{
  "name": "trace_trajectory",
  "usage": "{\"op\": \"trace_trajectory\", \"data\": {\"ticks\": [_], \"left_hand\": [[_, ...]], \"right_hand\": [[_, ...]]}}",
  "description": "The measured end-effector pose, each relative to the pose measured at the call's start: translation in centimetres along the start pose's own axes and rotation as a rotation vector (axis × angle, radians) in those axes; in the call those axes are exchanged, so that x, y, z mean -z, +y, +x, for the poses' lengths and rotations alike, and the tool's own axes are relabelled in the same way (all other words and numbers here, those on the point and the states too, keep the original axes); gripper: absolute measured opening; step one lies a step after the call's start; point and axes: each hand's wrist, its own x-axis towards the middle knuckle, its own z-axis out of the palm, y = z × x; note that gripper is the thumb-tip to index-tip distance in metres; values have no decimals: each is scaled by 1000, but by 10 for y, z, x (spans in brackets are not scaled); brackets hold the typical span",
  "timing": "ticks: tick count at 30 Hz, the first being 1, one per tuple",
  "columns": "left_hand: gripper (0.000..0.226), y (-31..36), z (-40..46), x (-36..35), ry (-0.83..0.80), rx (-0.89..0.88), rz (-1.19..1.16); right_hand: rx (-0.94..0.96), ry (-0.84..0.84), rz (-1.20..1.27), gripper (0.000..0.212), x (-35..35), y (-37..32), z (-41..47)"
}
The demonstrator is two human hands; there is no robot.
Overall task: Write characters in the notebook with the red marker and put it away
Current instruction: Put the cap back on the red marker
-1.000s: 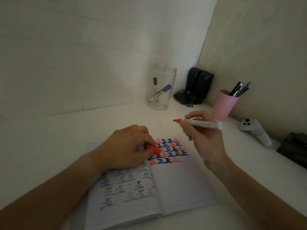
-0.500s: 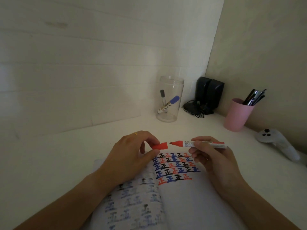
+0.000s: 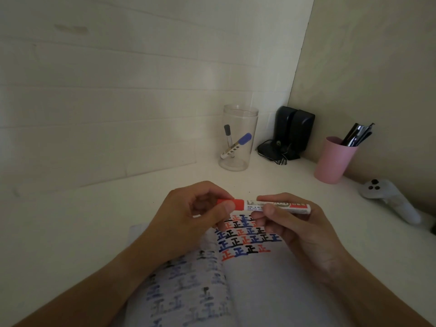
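Notebook (image 3: pixel 259 291) open flat on the near desk, floppy paper, no need to hold. Red marker (image 3: pixel 280 206) just above it, level: light, stiff, slick barrel, so pinch mid-body. Right hand (image 3: pixel 297 234) gripping that barrel. Left hand (image 3: pixel 188 220) pinching the red cap (image 3: pixel 232 203) on the tip; probably seated now.

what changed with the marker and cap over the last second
The left hand lifted the red cap off the notebook and pushed it onto the tip of the red marker, which the right hand lowered to meet it. Both hands kept their grips; the clear jar stayed put.
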Motion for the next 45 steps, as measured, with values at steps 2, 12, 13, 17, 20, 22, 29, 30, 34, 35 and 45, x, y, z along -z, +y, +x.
{"op": "trace_trajectory", "data": {"ticks": [2, 12, 13, 17, 20, 22, 29, 30, 34, 35, 45], "left_hand": [[13, 4, 0, 0, -8, 6, -116], [14, 1, 0, -9, -6, -4, -266], [14, -1, 1, -7, -1, 5, -255], [17, -4, 5, -6, 37, -22, -32], [18, -9, 5, -2, 58, -77, 266], [18, -11, 5, 1, 62, -124, 403], [65, -22, 4, 16, 144, -94, 823], [65, -24, 4, 17, 134, -78, 838], [62, -27, 3, 19, 113, -40, 882], [62, -27, 3, 20, 105, -31, 889], [62, -30, 4, 17, 42, -40, 926]], "right_hand": [[29, -36, -7, 39, 1, -4, -1], [192, -9, -161, 29, 3, -2, -4], [181, 6, -162, 26, 3, 1, -2], [80, 91, -61, 36, 4, 1, 5], [-26, 204, 175, 38, 6, 2, 5], [-68, 256, 201, 30, 5, 4, 2], [318, 442, -350, 23, -24, -57, 51], [394, 467, -409, 23, -29, -70, 67], [590, 592, -735, 22, -47, -102, 136], [615, 613, -806, 21, -49, -106, 154], [429, 474, -1372, 19, -49, -73, 242]]}}
